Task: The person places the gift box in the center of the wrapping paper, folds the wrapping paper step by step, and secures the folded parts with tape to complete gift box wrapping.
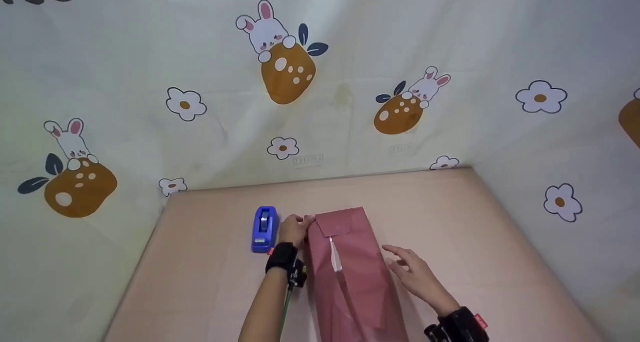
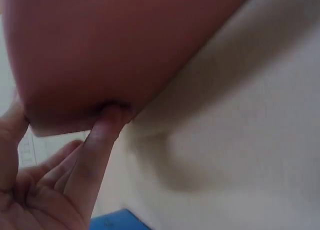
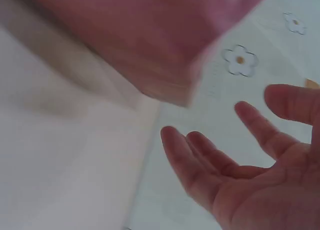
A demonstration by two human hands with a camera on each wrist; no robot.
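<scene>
A long package wrapped in dull red paper [image 1: 350, 287] lies lengthwise in front of me, its far end folded over into a flap [image 1: 336, 224]. Below that flap, a whitish strip [image 1: 335, 257] runs along the paper. My left hand [image 1: 295, 229] holds the package's far left corner; in the left wrist view its thumb and a finger [image 2: 102, 132] press on the paper at the end. Just off the right side of the package is my right hand [image 1: 412, 277], its fingers spread and slightly bent, with nothing in them, as the right wrist view also shows.
A blue tape dispenser [image 1: 265, 229] stands close to the left of my left hand. The pinkish tabletop [image 1: 210, 262] ends at a pale wall covering [image 1: 345, 132] printed with rabbits, strawberries and flowers. Each wrist wears a black camera band.
</scene>
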